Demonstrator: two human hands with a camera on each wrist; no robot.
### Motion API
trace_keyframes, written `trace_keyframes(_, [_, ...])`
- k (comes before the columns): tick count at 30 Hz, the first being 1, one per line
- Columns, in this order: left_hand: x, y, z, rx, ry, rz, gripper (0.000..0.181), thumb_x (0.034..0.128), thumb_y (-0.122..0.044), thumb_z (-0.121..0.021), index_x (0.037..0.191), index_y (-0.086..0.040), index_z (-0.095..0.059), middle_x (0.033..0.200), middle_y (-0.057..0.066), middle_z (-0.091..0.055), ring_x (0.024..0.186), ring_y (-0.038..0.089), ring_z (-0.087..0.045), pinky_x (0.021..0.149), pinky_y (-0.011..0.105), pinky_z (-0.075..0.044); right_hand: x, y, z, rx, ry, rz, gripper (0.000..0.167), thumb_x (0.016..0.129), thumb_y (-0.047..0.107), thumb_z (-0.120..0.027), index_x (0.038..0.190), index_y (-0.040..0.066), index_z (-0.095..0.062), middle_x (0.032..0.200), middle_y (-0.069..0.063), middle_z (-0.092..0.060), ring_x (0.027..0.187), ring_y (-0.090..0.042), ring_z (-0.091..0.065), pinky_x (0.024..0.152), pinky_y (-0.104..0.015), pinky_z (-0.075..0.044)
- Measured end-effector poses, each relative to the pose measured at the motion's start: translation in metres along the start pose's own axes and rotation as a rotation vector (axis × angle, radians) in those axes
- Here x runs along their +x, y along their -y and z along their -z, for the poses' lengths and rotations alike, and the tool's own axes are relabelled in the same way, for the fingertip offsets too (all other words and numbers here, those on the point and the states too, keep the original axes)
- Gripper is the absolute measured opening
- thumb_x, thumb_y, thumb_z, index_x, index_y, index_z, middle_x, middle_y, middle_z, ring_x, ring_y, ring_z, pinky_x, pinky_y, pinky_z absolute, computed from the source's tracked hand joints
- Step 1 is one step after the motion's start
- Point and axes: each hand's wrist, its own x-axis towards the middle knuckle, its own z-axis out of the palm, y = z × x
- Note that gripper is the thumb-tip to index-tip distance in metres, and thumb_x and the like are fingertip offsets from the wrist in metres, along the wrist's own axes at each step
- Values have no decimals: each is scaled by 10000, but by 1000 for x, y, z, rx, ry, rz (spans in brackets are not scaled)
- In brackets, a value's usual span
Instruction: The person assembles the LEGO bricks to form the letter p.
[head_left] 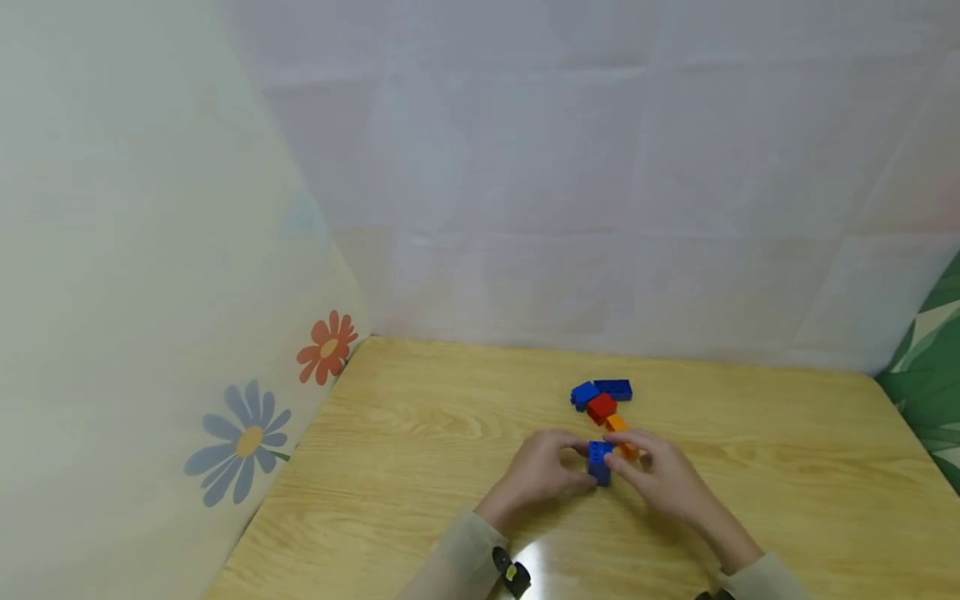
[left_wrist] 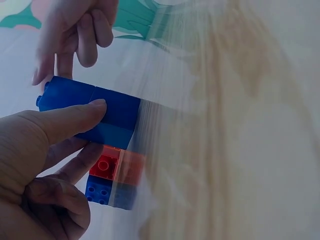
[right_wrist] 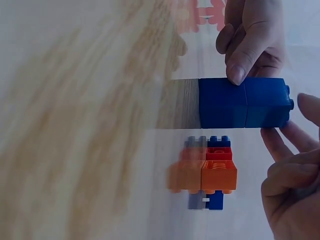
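Head view: blue stack (head_left: 598,467) upright on worktop (head_left: 420,433)

The stack consists of two blue bricks, one atop the other, studs facing up. It is positioned between the two hands. Left hand (head_left: 538,475): thumb and fingers pinch the stack from opposite sides. Right hand (head_left: 663,475): fingers are bent around the upper end, fingertips at the brick; whether they grip it cannot be told. Behind the stack, an orange brick (head_left: 617,422) is partly hidden by the right hand. Beyond it are a red brick (head_left: 602,409), a studded blue brick (head_left: 585,395) and a dark blue brick (head_left: 614,389).
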Motion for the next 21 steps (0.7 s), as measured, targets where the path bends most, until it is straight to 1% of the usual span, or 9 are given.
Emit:
trace_keyframes(2, [0, 0, -1, 4, -7, 8, 377, 817, -273, -913, 1164, -201, -787, 1133, -138, -724, 1114, 99, -648, 1001, 368, -509, 0, -1, 0, 20, -5, -33, 352, 1018, 380, -683, 1263, 132, -733, 1271, -40, -703, 906, -185, -631, 688, -264, -509])
trace_keyframes(7, [-1, -2, -2, 0, -19, 31, 413, 811, -286, -917, 1190, -205, -777, 1160, -140, -714, 1149, 115, -639, 1023, 389, -501, 2, -3, 2, 26, -44, -118, 370, 1022, 389, -678, 1265, 114, -727, 1278, -88, -698, 613, -123, -534, 506, -257, -442])
trace_keyframes(10, [-2, -4, -2, 1, -25, 36, 426, 811, -294, -916, 1202, -205, -771, 1168, -150, -713, 1169, 120, -634, 1038, 397, -493, 4, -5, 4, 21, -71, -163, 357, 1020, 346, -692, 1279, 103, -714, 1275, -110, -695, 569, -109, -518, 469, -253, -431])
trace_keyframes(12, [-2, -5, -1, 7, -31, 39, 439, 812, -299, -915, 1212, -195, -766, 1178, -141, -715, 1179, 131, -632, 1042, 403, -490, 5, -6, 6, 18, -82, -201, 354, 1025, 329, -687, 1295, 102, -706, 1274, -112, -693, 568, -131, -524, 464, -257, -427])
trace_keyframes(14, [-3, -6, 0, 10, -38, 44, 457, 811, -313, -915, 1221, -183, -761, 1193, -127, -714, 1187, 143, -631, 1041, 407, -491, 6, -8, 8, 10, -87, -233, 363, 1029, 329, -679, 1306, 96, -697, 1283, -117, -687, 625, -182, -574, 488, -290, -455])
trace_keyframes(16, [-4, -6, 0, 10, -45, 46, 475, 809, -333, -915, 1228, -173, -756, 1207, -111, -712, 1190, 151, -631, 1039, 406, -494, 7, -9, 11, -25, -92, -248, 379, 1036, 348, -664, 1313, 90, -693, 1292, -117, -684, 792, -259, -660, 637, -364, -550])
trace_keyframes(17, [-4, -6, 0, 9, -49, 47, 482, 808, -342, -914, 1230, -170, -755, 1211, -106, -712, 1192, 154, -630, 1039, 404, -493, 7, -10, 12, -42, -93, -249, 389, 1038, 355, -659, 1315, 83, -690, 1296, -122, -683, 899, -305, -679, 737, -425, -574])
trace_keyframes(19, [-4, -6, 0, 10, -57, 46, 493, 808, -366, -912, 1231, -169, -753, 1209, -101, -712, 1186, 153, -634, 1035, 391, -495, 8, -11, 14, -78, -85, -253, 422, 1043, 378, -644, 1323, 66, -681, 1305, -136, -680, 1132, -383, -643, 939, -570, -525])
trace_keyframes(21, [-5, -5, -1, 8, -70, 39, 496, 811, -390, -906, 1227, -167, -753, 1198, -102, -715, 1175, 151, -638, 1027, 381, -498, 10, -13, 16, -115, -74, -257, 455, 1046, 404, -629, 1332, 53, -672, 1312, -146, -677, 1317, -423, -536, 1069, -677, -393])
